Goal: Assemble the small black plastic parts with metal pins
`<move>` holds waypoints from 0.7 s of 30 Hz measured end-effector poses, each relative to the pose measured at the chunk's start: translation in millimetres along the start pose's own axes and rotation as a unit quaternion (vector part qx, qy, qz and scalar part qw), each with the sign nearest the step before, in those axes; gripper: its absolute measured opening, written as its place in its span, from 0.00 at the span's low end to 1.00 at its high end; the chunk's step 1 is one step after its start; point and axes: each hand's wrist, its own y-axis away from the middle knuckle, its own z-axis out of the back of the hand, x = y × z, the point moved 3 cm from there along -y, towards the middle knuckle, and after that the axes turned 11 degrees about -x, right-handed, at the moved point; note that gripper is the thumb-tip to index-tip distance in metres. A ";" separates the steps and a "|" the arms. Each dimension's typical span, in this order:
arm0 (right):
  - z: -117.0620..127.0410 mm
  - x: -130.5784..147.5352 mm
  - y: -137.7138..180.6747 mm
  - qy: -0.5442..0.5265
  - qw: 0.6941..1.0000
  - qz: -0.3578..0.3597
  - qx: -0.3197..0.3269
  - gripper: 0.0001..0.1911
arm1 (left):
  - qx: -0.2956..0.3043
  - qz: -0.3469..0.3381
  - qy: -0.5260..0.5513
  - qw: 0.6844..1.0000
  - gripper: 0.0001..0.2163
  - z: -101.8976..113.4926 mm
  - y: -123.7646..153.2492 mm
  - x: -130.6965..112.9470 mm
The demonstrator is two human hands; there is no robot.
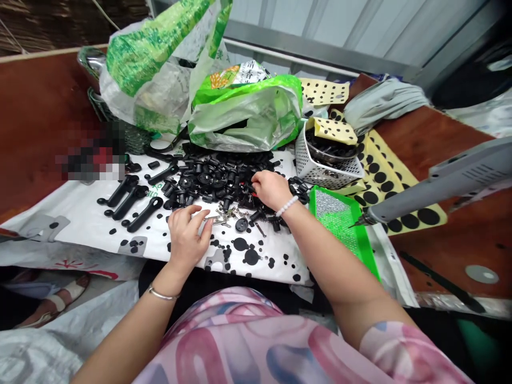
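My left hand [188,234] hovers low over the near side of the work surface with its fingers apart and nothing visible in them. Close to its fingertips lie several small metal strips [221,220] and a round black disc with holes [241,224]. My right hand [272,190] reaches into a heap of small black plastic parts [216,176], fingers curled together. What they hold, if anything, is hidden; a bit of red [254,194] shows beside the fingertips. Left of the heap, several black crank-like handles [144,214] lie side by side.
A green tray [370,250] of tiny silvery pieces sits at right, under a grey electric screwdriver [424,192]. Behind stand a white basket [320,169] and green-white plastic bags [248,120]. Sheets of black round stickers [386,176] lie at right; loose black dots [252,257] litter the front.
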 end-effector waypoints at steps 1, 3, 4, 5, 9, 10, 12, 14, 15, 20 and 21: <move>-4.9 -1.8 -8.8 0.007 1.000 -0.002 0.013 0.13 | -0.003 -0.002 0.001 1.000 0.08 0.6 0.8 0.4; -15.9 -2.7 -22.6 0.013 0.999 -0.004 0.037 0.12 | -0.004 -0.005 0.004 1.000 0.08 1.9 1.9 0.7; -21.7 -2.2 -27.4 0.016 0.999 -0.004 0.049 0.12 | -0.003 -0.006 0.006 1.000 0.08 2.5 2.3 0.7; -27.1 -1.3 -30.9 0.019 0.998 -0.003 0.061 0.11 | -0.003 -0.005 0.008 1.000 0.08 3.1 2.6 0.6; -40.6 0.7 -35.7 0.017 0.997 0.001 0.076 0.10 | 0.004 0.008 0.017 1.000 0.08 4.4 3.4 0.1; -41.0 -0.1 -35.4 0.012 0.997 0.002 0.074 0.10 | 0.007 0.012 0.019 1.000 0.08 4.5 3.7 0.2; -37.9 -3.2 -32.9 -0.005 0.998 0.004 0.061 0.09 | 0.011 0.021 0.022 0.999 0.08 4.4 4.3 1.1; -30.4 -7.4 -26.8 -0.026 0.999 0.001 0.036 0.09 | 0.014 0.027 0.028 0.999 0.08 4.1 5.1 2.4; -25.9 -9.2 -21.9 -0.040 0.999 -0.002 0.020 0.10 | 0.015 0.028 0.031 0.999 0.08 4.0 5.5 3.0; -12.2 -6.9 21.0 -0.137 0.991 0.006 -0.012 0.12 | 0.013 0.024 0.051 0.998 0.08 3.1 7.0 5.6; -11.9 -5.0 30.1 -0.160 0.987 0.010 -0.009 0.13 | 0.014 0.024 0.054 0.998 0.08 2.7 7.1 6.1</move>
